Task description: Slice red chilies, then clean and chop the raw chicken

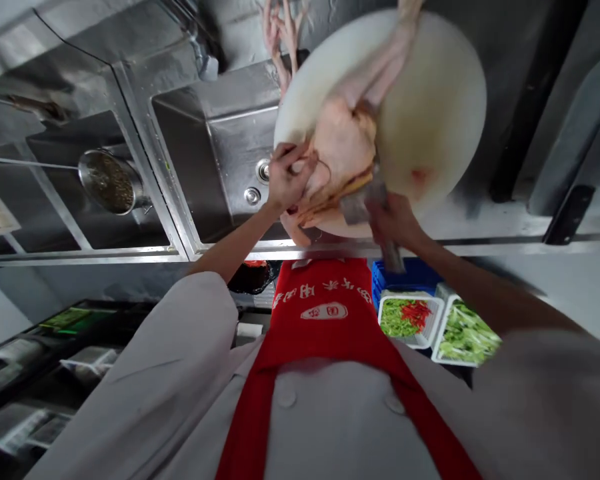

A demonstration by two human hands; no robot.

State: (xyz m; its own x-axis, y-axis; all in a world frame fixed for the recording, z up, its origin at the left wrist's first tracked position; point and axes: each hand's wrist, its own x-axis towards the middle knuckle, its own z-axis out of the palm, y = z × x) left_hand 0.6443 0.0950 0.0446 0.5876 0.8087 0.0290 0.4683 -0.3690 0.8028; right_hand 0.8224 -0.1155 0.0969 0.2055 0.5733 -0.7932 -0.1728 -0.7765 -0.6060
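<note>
White, the round cutting board is my landmark: the plucked bird lies on its left half, long axis running from far rim to near-left rim. My left hand pinches the bird's left side, nearer than my right hand, which grips a blurred cleaver; nearer than the board, a red apron bears white characters I can't read reliably

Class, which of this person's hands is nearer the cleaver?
Right: the right hand grips the cleaver; the left hand holds the bird, to the cleaver's left.
</note>
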